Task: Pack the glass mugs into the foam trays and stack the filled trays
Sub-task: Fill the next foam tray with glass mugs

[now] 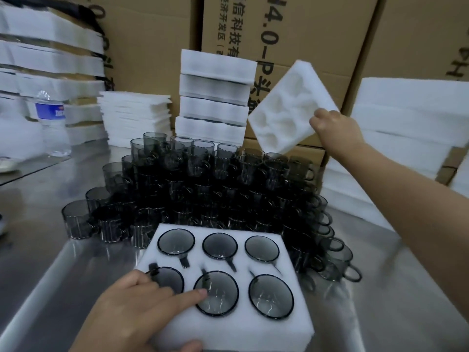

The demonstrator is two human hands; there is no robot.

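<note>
Left hand (142,301): nearest the lens; fingers laid across the top of the filled foam tray (228,329), thumb against its near wall. The grip is a steadying press, not a closed hold.
Filled foam tray: directly under the left grip, on the worktop (38,262); all six pockets hold a grey glass mug, handles seated in their slots.
Right hand (330,125): raised, grip closed on a corner of the empty foam tray (286,105).
Empty foam tray: held clear of the worktop, tilted, pockets facing the lens. Cover or next tray: cannot tell.
Done: one tray filled under the left grip; stack of filled trays (215,97) standing left of the right grip.
Left: loose mugs (203,179), a large heap between the two grips, still unpacked; the near tray not yet stacked.
Surroundings: foam sheets (134,115) and water bottle (49,123) far left of both grips; cartons (304,34) behind; foam stock (406,110) right of the right grip.
Obstruction: loose mugs crowd the filled tray's far and right sides; judged a knock risk when lifting.
</note>
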